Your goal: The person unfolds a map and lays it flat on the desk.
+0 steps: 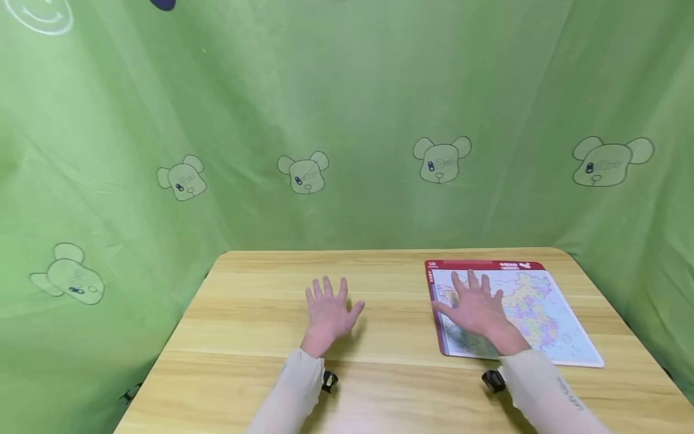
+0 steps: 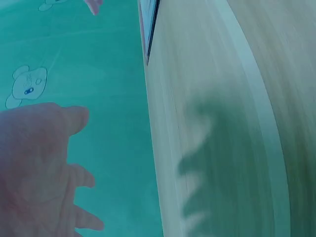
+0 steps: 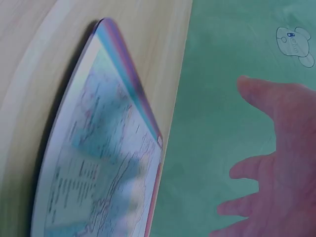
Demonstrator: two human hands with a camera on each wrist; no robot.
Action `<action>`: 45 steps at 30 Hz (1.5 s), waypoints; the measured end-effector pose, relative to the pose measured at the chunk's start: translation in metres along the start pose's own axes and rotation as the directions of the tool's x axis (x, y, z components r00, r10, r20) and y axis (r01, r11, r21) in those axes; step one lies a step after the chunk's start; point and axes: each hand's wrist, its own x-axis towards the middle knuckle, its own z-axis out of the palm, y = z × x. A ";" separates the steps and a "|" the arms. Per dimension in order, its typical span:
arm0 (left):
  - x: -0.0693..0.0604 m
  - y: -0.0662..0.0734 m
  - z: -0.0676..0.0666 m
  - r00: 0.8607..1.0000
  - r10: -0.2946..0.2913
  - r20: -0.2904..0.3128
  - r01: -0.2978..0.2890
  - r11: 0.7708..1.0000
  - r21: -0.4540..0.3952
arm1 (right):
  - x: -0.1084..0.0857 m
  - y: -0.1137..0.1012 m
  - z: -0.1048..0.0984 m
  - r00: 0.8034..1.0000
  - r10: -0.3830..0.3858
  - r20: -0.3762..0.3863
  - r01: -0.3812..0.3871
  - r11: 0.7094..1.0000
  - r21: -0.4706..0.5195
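Head camera: high, set back, facing forward and down across the surface. Wrist cameras: one close by the left hand, one close by the right hand, frames turned sideways; both share map board and green curtain.

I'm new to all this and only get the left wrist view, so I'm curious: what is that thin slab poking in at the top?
Observer: A flat map board; the head view shows land regions printed on it in several pastel colours.
Visitor: Is the other hand holding it?
Observer: No. In the right wrist view, the right hand is apart from it, its fingers spread.
Visitor: And where on the table does it lie?
Observer: In the head view, it lies toward the right side of the table.
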 end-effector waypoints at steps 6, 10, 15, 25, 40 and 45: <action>0.002 0.016 0.003 0.997 0.073 -0.033 -0.070 0.996 0.062 | -0.004 0.016 -0.002 0.997 -0.083 -0.001 0.083 0.996 0.013; 0.001 0.031 0.001 0.986 0.167 -0.011 -0.166 0.982 0.086 | -0.007 0.030 -0.001 0.994 -0.106 -0.001 0.106 0.994 0.011; 0.003 0.052 0.003 0.949 0.310 0.063 -0.314 0.947 0.069 | -0.010 0.051 -0.001 0.989 -0.151 -0.009 0.150 0.989 -0.008; 0.006 0.097 0.017 0.890 0.440 0.122 -0.451 0.889 0.083 | -0.019 0.104 -0.012 0.983 -0.185 -0.003 0.184 0.981 -0.059; 0.013 0.159 0.028 0.861 0.475 0.183 -0.498 0.861 0.106 | -0.025 0.174 -0.010 0.974 -0.225 -0.035 0.220 0.971 -0.097; 0.018 0.176 0.034 0.855 0.479 0.199 -0.508 0.850 0.137 | -0.026 0.190 -0.006 0.969 -0.245 -0.032 0.242 0.968 -0.073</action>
